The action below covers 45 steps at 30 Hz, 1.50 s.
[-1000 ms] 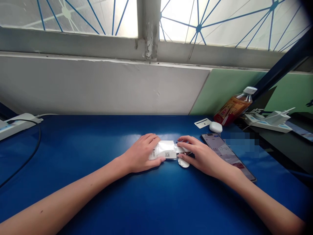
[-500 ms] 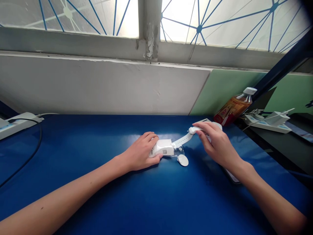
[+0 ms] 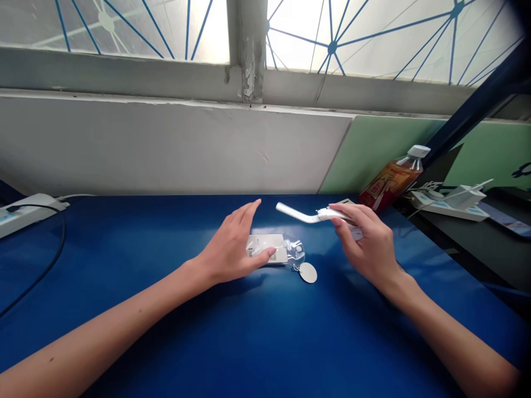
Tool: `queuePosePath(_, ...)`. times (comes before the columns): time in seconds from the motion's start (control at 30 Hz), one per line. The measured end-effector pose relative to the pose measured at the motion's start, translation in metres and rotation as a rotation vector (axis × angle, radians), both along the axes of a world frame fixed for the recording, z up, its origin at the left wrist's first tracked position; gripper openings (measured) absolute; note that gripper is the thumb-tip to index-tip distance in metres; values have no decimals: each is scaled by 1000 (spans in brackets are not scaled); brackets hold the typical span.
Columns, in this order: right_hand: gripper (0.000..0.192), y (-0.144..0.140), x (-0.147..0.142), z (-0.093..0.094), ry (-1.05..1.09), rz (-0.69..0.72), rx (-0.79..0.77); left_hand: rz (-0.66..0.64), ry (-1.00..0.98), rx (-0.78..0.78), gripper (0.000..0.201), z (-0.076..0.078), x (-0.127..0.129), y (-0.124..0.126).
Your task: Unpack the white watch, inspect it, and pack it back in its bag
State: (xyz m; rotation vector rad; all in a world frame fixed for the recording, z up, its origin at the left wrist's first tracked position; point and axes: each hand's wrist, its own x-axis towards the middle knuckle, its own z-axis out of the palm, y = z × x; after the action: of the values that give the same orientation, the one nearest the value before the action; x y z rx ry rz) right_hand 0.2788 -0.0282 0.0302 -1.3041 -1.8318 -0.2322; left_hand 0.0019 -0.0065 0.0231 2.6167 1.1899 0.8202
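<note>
My right hand (image 3: pixel 369 237) pinches a white watch (image 3: pixel 305 215) by its body, raised above the blue table. Its free strap sticks out to the left, bent slightly upward at the end; the rest is hidden by my fingers. My left hand (image 3: pixel 230 246) is open, fingers raised and thumb stretched over a small white box-like package (image 3: pixel 280 241) in clear plastic. That package lies flat on the table. A round white tag (image 3: pixel 308 272) hangs off its right end on a short chain and rests on the tabletop.
A drink bottle (image 3: pixel 394 177) leans at the back right, near a white power strip (image 3: pixel 450 204) and a phone (image 3: pixel 504 218). Another power strip (image 3: pixel 31 210) with a black cable (image 3: pixel 62 237) sits at the left. A wall (image 3: pixel 178 149) bounds the blue table (image 3: pixel 249 342) behind.
The watch strap's end has come away from the package and swung up to the left. My left hand has loosened from the package, its fingers lifting and opening.
</note>
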Motion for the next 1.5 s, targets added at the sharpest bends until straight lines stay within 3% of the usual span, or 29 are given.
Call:
queuePosePath(0.1, 21, -2, -4, -3, -14, 61, -34, -7, -78, 80, 72, 7, 4, -3)
queuePosePath(0.23, 17, -8, -13, -1, -7, 169, -130, -110, -71, 154, 57, 8, 11, -12)
queuePosePath(0.37, 15, -20, -26, 8, 115, 267, -203, -187, -23, 121, 52, 5, 19, -23)
queuePosePath(0.47, 16, -30, -35, 16, 206, 303, -222, -252, -18, 45, 23, 7, 22, -29)
queuePosePath(0.6, 14, -31, -42, 29, 323, 340, -272, -291, -107, -154, 29, 15, 23, -33)
queuePosePath(0.77, 21, -10, -57, 48, 561, 468, -414, -338, -448, -573, 31, 24, 25, -36)
queuePosePath(0.9, 26, 12, -78, 51, 822, 606, -609, -314, -700, -979, 38, 30, 31, -37)
queuePosePath(1.03, 30, 26, -96, 45, 1119, 876, -936, -288, -859, -1270, 41, 32, 33, -34)
queuePosePath(1.2, 45, 34, -101, 39, 1326, 1081, -1205, -231, -920, -1420, 38, 26, 33, -30)
queuePosePath(1.37, 56, 38, -97, 34, 1393, 1056, -1307, -189, -928, -1453, 38, 19, 33, -27)
queuePosePath(1.5, 53, 43, -94, 30, 1400, 1044, -1328, -166, -933, -1460, 37, 19, 34, -25)
